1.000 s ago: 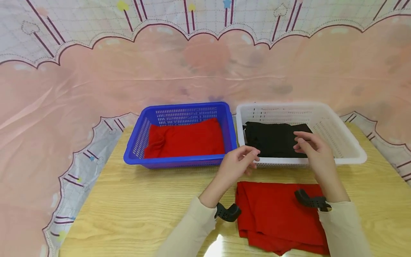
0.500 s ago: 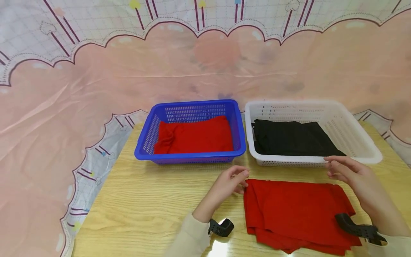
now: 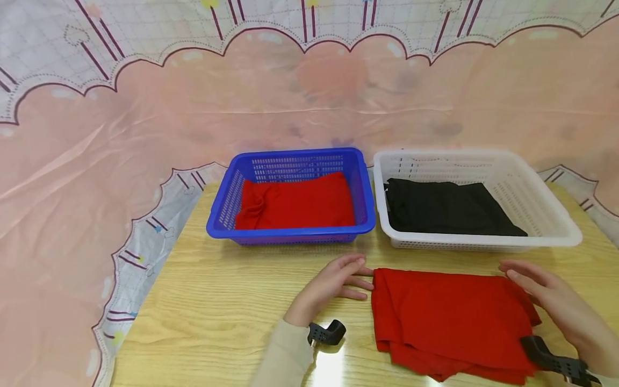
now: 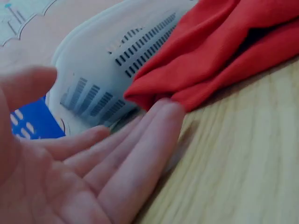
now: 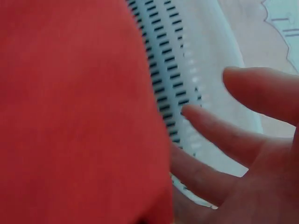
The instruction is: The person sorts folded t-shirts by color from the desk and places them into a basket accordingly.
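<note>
A folded red cloth (image 3: 454,322) lies on the wooden table in front of the white basket. My left hand (image 3: 331,285) is at its left edge, fingers extended, with the fingertips right at the cloth's corner in the left wrist view. On the other side, my right hand (image 3: 556,301) is at the cloth's right edge, thumb raised and fingers spread. In the right wrist view, some fingers (image 5: 205,175) are partly hidden behind the red fabric. Neither hand grips anything.
At the back left stands a blue basket (image 3: 290,233) holding a red cloth (image 3: 304,204). Beside it, a white basket (image 3: 483,240) contains a folded black cloth (image 3: 445,209). A patterned curtain (image 3: 290,97) hangs behind the wooden table (image 3: 203,312).
Both hands have drawn back from the white basket toward the red cloth. They have moved apart to its left and right edges, and the left fingers have straightened.
</note>
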`<state>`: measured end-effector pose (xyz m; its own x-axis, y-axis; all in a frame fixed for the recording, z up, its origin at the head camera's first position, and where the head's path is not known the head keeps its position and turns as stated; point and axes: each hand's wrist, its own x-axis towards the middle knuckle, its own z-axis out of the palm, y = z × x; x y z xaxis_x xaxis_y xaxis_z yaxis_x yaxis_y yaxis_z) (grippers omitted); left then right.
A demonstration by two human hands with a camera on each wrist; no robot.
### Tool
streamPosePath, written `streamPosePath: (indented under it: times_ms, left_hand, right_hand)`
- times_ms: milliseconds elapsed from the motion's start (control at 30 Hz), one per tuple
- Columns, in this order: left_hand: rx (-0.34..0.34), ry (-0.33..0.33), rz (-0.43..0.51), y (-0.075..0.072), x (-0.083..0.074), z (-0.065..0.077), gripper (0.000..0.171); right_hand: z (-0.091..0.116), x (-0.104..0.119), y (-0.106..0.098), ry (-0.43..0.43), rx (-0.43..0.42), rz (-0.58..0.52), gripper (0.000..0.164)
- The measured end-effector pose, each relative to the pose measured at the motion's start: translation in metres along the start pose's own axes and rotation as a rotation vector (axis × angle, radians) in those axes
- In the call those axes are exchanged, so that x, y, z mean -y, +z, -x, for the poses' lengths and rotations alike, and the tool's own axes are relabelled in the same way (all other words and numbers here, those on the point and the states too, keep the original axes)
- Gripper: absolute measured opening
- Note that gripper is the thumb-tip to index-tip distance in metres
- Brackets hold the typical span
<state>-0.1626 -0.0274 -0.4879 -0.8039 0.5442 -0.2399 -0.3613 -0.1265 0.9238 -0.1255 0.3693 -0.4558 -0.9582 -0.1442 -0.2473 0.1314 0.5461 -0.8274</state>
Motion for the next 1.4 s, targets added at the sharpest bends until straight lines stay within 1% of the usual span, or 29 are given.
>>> streamPosePath:
  times_ms: [133, 233, 367, 433, 500, 533, 567, 700, 733, 833, 867, 1033, 1067, 1133, 1200, 1233, 1333, 1400]
  left_hand:
    - [0.115, -0.044, 0.039, -0.006, -0.003, -0.002, 0.057]
    - [0.212, -0.052, 0.049, -0.011, -0.004, -0.004, 0.052]
    - [0.323, -0.025, 0.088, -0.014, -0.005, -0.005, 0.046]
    - [0.359, -0.013, 0.097, -0.015, -0.006, -0.005, 0.045]
    - [0.373, -0.007, 0.103, -0.015, -0.006, -0.004, 0.045]
    - [0.372, -0.008, 0.105, -0.015, -0.007, -0.004, 0.046]
    - [0.369, -0.009, 0.110, -0.016, -0.007, -0.003, 0.046]
    - [0.339, -0.012, 0.128, -0.021, -0.007, 0.001, 0.047]
    - [0.336, -0.008, 0.129, -0.022, -0.007, 0.002, 0.048]
    - [0.330, 0.002, 0.127, -0.025, -0.008, 0.006, 0.052]
    - [0.329, 0.005, 0.124, -0.026, -0.008, 0.007, 0.053]
    - [0.315, 0.008, 0.114, -0.026, -0.005, 0.011, 0.055]
    - [0.315, 0.009, 0.112, -0.026, -0.005, 0.011, 0.055]
    - [0.310, 0.010, 0.106, -0.025, -0.003, 0.012, 0.055]
    - [0.300, 0.007, 0.102, -0.024, -0.003, 0.012, 0.057]
    - [0.293, 0.004, 0.103, -0.023, -0.003, 0.011, 0.058]
    - [0.272, -0.001, 0.103, -0.021, -0.003, 0.010, 0.064]
    - [0.264, 0.006, 0.103, -0.020, -0.003, 0.009, 0.068]
  right_hand:
    - [0.006, -0.004, -0.002, 0.130, 0.038, 0.077, 0.066]
    - [0.008, -0.003, -0.001, 0.205, 0.092, 0.110, 0.075]
    - [0.013, 0.002, 0.003, 0.244, 0.165, 0.148, 0.081]
    - [0.016, 0.005, 0.006, 0.229, 0.178, 0.160, 0.081]
    - [0.017, 0.007, 0.010, 0.198, 0.175, 0.170, 0.080]
    - [0.016, 0.008, 0.013, 0.177, 0.170, 0.193, 0.079]
    - [0.016, 0.010, 0.016, 0.151, 0.162, 0.221, 0.078]
    - [0.011, 0.018, 0.029, 0.108, 0.134, 0.306, 0.078]
    - [0.010, 0.020, 0.032, 0.112, 0.132, 0.296, 0.079]
    - [0.007, 0.025, 0.041, 0.128, 0.131, 0.229, 0.076]
    - [0.006, 0.026, 0.043, 0.128, 0.127, 0.222, 0.075]
    - [0.004, 0.029, 0.052, 0.112, 0.123, 0.186, 0.057]
    - [0.004, 0.029, 0.053, 0.103, 0.127, 0.160, 0.055]
    - [0.004, 0.029, 0.056, 0.101, 0.148, 0.051, 0.049]
    - [0.004, 0.028, 0.057, 0.102, 0.180, -0.086, 0.049]
    - [0.005, 0.028, 0.058, 0.102, 0.201, -0.157, 0.049]
    - [0.006, 0.027, 0.060, 0.137, 0.276, -0.364, 0.055]
    - [0.006, 0.027, 0.062, 0.139, 0.334, -0.508, 0.050]
